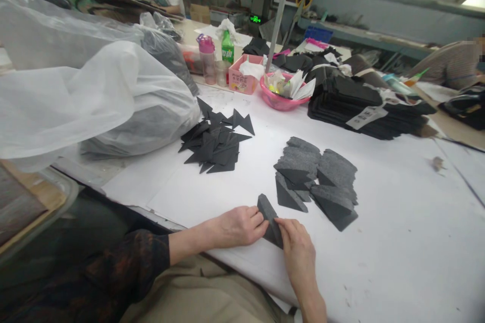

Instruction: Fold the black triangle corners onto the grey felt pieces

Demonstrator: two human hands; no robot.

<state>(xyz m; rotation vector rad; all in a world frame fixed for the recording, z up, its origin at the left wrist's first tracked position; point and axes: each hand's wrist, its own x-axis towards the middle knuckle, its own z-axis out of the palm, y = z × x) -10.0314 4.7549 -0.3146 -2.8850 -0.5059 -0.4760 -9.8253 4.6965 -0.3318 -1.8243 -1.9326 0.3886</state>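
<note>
Between my two hands is a dark grey fabric piece (268, 208), resting at the near edge of the white table (409, 257). My left hand (242, 224) pinches its left side with curled fingers. On the right side, my right hand (299, 245) grips it between thumb and fingertips. Beyond them lie overlapping rows of grey folded-looking pieces (303, 154), with several black triangular faces showing among them. A loose pile of black triangular pieces (217, 149) sits farther to the left.
A translucent plastic bag (151, 106) bulges along the left. Behind stand a pink basin (282, 101) with scraps, a pink box (242, 81), a purple-lidded bottle (207, 58) and a green bottle (227, 48). Stacked black pieces (352, 103) lie back right. Two other people are farther off.
</note>
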